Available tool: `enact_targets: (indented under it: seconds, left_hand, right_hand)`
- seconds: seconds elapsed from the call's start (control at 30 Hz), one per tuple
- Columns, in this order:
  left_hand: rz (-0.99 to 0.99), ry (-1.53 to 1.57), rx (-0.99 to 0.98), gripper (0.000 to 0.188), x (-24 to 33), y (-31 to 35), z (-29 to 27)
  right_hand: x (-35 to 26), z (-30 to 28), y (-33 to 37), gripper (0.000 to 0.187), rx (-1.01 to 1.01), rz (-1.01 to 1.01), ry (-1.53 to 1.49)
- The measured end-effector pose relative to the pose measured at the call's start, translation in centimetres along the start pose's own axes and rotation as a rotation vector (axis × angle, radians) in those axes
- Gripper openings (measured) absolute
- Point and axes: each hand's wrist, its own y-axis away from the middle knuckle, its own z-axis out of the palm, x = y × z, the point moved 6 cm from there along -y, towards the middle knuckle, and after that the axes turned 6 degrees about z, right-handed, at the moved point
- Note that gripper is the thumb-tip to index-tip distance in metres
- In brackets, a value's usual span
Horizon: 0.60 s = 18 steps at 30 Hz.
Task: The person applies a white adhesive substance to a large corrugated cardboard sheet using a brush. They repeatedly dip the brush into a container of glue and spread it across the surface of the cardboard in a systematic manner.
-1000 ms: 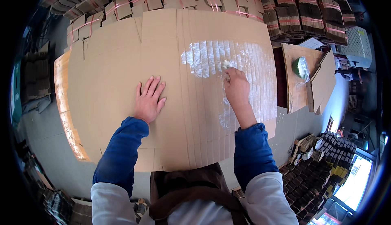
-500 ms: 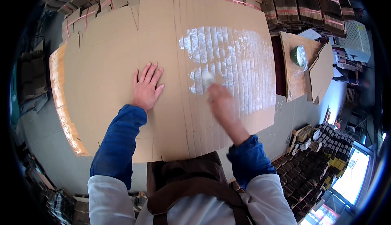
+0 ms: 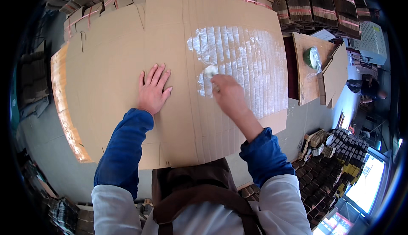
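Note:
A large sheet of brown cardboard point(image 3: 114, 77) lies flat in front of me, creased lengthwise. My left hand point(image 3: 153, 92) rests open on its middle, fingers spread and palm down. Closed round the handle of a brush, my right hand point(image 3: 230, 95) works right of the main crease. The white head of the brush point(image 3: 210, 70) touches the cardboard; most of its handle is hidden by my fingers. A wet, white, streaky coating point(image 3: 255, 73) covers much of the sheet's right part, with bare brown patches left of it and inside it.
To the right, a wooden board point(image 3: 307, 88) carries a green bowl point(image 3: 309, 59) with clear plastic film. Cardboard pieces point(image 3: 335, 75) lean beside it. Strapped cardboard bundles point(image 3: 312, 7) line the far side. Stacked dark pieces point(image 3: 323, 179) stand lower right. Another person point(image 3: 370, 88) is at the far right.
My right hand and the brush have moved slightly left and away from me across the coated area. My left hand stays in place.

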Motion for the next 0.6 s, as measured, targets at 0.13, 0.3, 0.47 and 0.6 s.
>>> enact_targets:
  seconds: [0.13,0.3,0.47,0.6]
  left_hand:
    - [-0.011,0.000,-0.010,0.058,-0.2,0.1,-0.1]
    - [-0.012,0.002,-0.030,0.058,0.0,-0.2,0.2]
    - [-0.026,0.011,-0.041,0.057,-0.2,0.1,0.1]
    - [-0.020,0.020,-0.009,0.053,-0.2,0.0,-0.3]
  right_hand:
    - [3.5,-3.0,-2.4,0.023,0.136,0.203,-0.020]
    - [6.2,-2.1,-4.0,0.025,0.111,0.138,0.151]
    - [1.1,-2.9,-0.1,0.021,0.092,0.340,-0.225]
    - [-1.3,0.3,2.4,0.021,0.011,0.291,-0.441]
